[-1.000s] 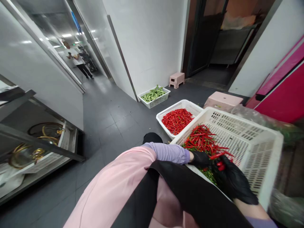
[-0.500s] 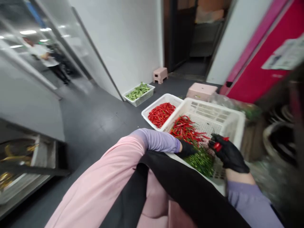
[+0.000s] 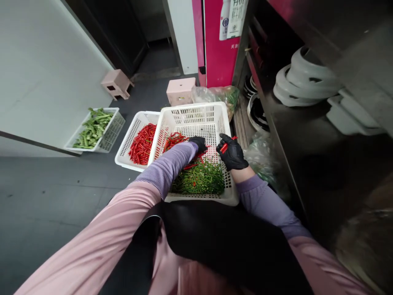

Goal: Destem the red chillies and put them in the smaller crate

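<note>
Inside the large white basket (image 3: 196, 110), my black-gloved left hand (image 3: 199, 143) is curled over a few red chilies (image 3: 201, 156). Its fingertips are mostly hidden. My right hand (image 3: 232, 155), gloved too, is closed around red-handled scissors (image 3: 224, 148) at the basket's right side; the blades are hard to make out. More red chilies (image 3: 174, 140) lie beyond my left forearm. A heap of green stems (image 3: 201, 178) fills the near part of the basket, with a few red bits on it.
A shallower white basket of red chilies (image 3: 143, 143) stands at the left. Farther left is a basket of green vegetables (image 3: 93, 133). Two pink stools (image 3: 181, 91) stand behind. A plastic bag (image 3: 215, 96) lies by the pink cabinet, and a metal shelf (image 3: 285, 135) runs along the right.
My view has swung right and down. My left hand has moved from above the green stems to the chilies farther into the basket. The right hand still grips the scissors.
</note>
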Motion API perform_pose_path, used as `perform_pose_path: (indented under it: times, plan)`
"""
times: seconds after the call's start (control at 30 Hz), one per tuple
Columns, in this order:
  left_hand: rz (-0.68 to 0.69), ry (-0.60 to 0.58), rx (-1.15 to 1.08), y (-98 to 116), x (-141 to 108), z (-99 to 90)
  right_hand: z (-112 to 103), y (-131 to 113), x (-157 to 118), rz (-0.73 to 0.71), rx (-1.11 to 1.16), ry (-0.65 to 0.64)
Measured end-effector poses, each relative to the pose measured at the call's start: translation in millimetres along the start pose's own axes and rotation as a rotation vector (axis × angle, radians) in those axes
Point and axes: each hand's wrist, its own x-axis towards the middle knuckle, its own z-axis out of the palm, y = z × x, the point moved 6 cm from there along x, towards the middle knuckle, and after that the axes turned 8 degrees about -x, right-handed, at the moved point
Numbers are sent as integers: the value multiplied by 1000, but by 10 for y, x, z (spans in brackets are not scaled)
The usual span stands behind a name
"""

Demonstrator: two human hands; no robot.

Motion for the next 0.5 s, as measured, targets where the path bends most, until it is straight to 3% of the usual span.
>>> perform_pose_path:
  times: [0.1, 0.17, 0.37, 0.5]
  plan:
    - [-15, -86, 69, 88, -60, 357, -9, 23, 41, -21, 2, 28]
    - [-5, -102, 74, 128, -182, 488, -15, 63, 70, -16, -5, 27]
    - [-49, -33, 73, 138, -727, 603, -36, 181, 17, -34, -245, -19]
    - [68, 44, 97, 168, -858, 743, -3, 118, -134, -134, -430, -164]
